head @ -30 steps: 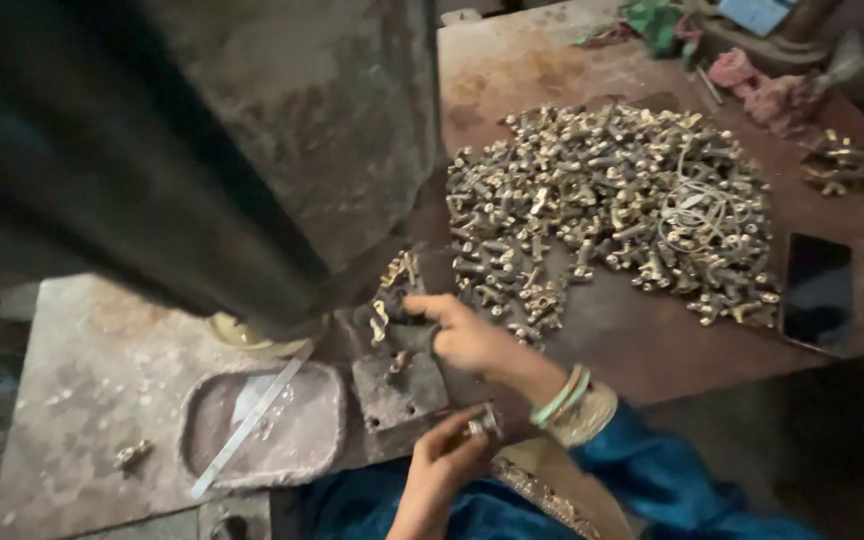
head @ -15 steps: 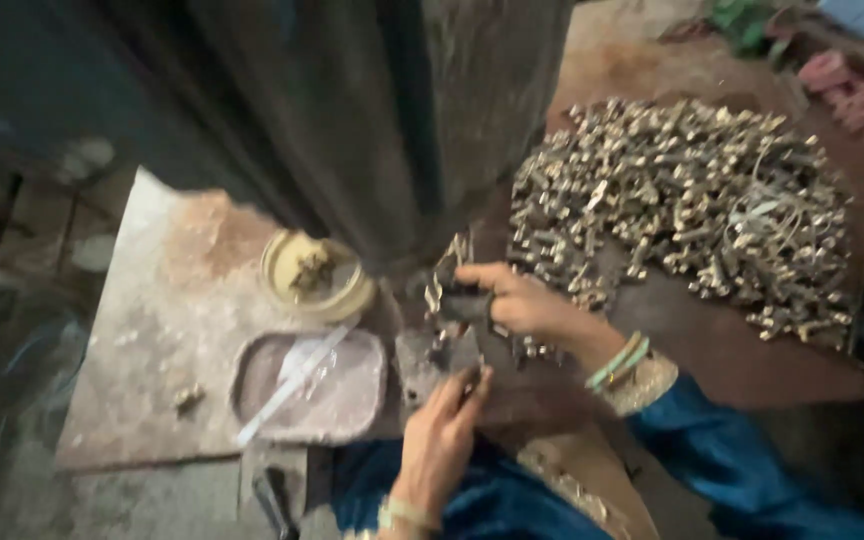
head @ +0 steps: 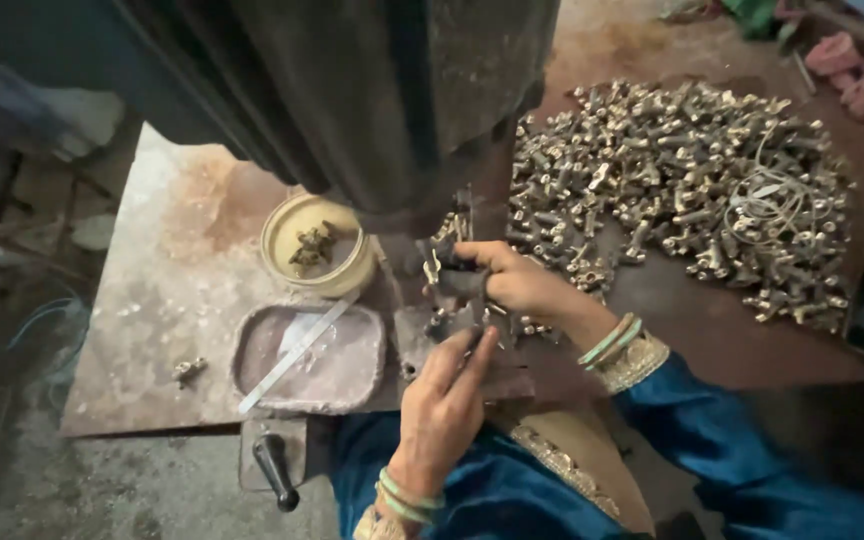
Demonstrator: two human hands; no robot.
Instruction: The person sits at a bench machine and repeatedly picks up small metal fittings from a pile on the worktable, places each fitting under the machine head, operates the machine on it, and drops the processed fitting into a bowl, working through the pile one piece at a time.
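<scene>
My right hand [head: 522,285] reaches under the dark press column [head: 392,100] and is closed on a small metal fitting [head: 457,272] at the die. My left hand [head: 442,405] comes up from below, fingers held together, fingertips touching the small steel block [head: 422,335] just under the right hand. Whether it pinches anything is hidden. Both wrists wear green and gold bangles over blue sleeves. A large heap of brass fittings [head: 672,190] lies to the right of the press on the rusty plate [head: 712,330].
A round yellow bowl [head: 317,245] with a few fittings sits left of the die. Below it is a shallow oval tray [head: 347,375] with a flat metal strip [head: 292,355]. A black-handled lever [head: 277,470] sticks out below. Wire rings [head: 772,200] lie on the heap.
The view has swung so the press column fills the top. My left hand has risen from below to the block. My right hand stays at the die.
</scene>
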